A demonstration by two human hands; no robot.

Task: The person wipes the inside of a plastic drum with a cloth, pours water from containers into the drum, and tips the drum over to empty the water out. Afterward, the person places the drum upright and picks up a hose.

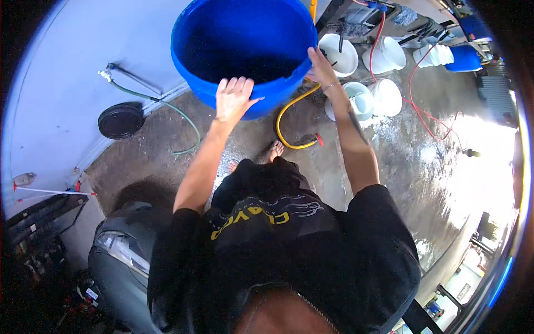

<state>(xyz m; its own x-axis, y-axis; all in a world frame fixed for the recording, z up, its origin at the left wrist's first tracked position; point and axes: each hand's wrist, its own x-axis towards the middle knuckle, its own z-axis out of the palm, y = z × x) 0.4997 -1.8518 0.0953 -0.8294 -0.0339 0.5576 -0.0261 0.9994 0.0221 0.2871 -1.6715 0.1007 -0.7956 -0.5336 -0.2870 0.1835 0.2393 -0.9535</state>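
A large blue plastic drum (267, 94) is in front of me, its open mouth facing up towards me and its inside dark. My left hand (234, 100) grips the near rim, fingers over the edge and thumb along the outside. At the right side of the rim, my right hand (320, 69) holds the drum, its fingers partly hidden by the wall. The drum's base is out of sight, so I cannot tell whether it rests on the floor.
A yellow hose (280, 125) curves over the wet concrete floor (317, 175) near my feet. Left are a green hose (183, 115) and a round black tub or lid (121, 121). Several white buckets (387, 98) and a red hose (417, 108) lie right. A grey vehicle (121, 284) stands lower left.
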